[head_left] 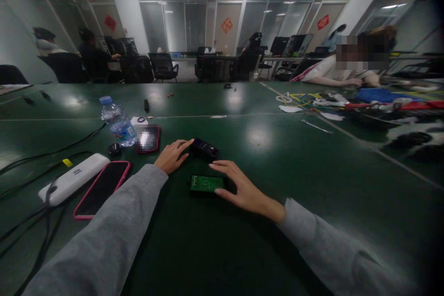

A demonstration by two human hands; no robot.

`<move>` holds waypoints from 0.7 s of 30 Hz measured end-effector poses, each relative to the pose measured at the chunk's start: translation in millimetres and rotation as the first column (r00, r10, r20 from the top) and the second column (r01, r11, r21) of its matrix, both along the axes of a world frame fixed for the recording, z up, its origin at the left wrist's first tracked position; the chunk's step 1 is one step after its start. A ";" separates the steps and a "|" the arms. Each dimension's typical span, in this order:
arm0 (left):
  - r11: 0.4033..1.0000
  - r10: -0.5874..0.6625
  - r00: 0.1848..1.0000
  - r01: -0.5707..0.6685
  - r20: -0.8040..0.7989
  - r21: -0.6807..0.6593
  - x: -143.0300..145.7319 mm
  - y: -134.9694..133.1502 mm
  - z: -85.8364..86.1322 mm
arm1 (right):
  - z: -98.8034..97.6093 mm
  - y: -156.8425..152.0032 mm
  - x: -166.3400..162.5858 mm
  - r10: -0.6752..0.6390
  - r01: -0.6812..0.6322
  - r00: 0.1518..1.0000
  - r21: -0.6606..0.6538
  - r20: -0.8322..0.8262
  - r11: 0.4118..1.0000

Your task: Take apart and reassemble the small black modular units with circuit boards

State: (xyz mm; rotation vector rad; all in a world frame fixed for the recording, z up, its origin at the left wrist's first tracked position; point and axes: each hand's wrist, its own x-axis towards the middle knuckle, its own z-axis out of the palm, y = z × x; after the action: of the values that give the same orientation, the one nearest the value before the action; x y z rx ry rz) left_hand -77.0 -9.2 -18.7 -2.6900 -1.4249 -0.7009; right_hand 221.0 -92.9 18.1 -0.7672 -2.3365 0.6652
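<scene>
A small green circuit board (206, 183) lies flat on the dark green table (263, 157) in front of me. My right hand (243, 188) rests beside it, fingers stretched out, fingertips touching the board's right edge. Just behind the board sits a small black device (205, 147). My left hand (172, 156) reaches toward it with fingers loosely extended, the fingertips at its left end; it holds nothing. Both arms wear grey sleeves.
At left lie a phone in a pink case (102, 188), a white power bank (73, 178) with black cables, a water bottle (118, 122) and a red-edged phone (148, 139). Wires, tools and a seated person (342, 71) occupy the far right. Office chairs stand behind.
</scene>
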 end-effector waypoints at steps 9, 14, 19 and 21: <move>0.998 -0.023 1.000 0.022 0.002 0.058 0.5 0.7 -1.1 | -9.0 -4.6 1.0 0.064 -0.068 0.984 0.017 0.165 0.998; 0.998 -0.008 0.999 0.011 -0.045 0.059 1.2 -1.1 1.9 | -6.7 -4.5 19.6 0.034 -0.033 0.985 -0.012 0.171 0.999; 0.999 -0.024 0.999 0.025 -0.025 0.036 2.3 -1.5 2.2 | -5.3 6.2 54.0 -0.080 0.081 0.975 0.007 0.207 0.997; 0.999 -0.033 0.999 0.033 -0.011 0.032 2.6 -1.7 2.4 | -6.6 15.6 67.0 -0.138 0.136 0.968 0.023 0.208 0.990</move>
State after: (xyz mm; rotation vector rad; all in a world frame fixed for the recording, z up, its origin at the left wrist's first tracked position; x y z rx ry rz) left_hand -74.3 -11.0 -16.3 -2.6946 -1.3574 -0.7043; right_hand 288.0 -77.2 11.5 -1.0281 -2.4437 0.5360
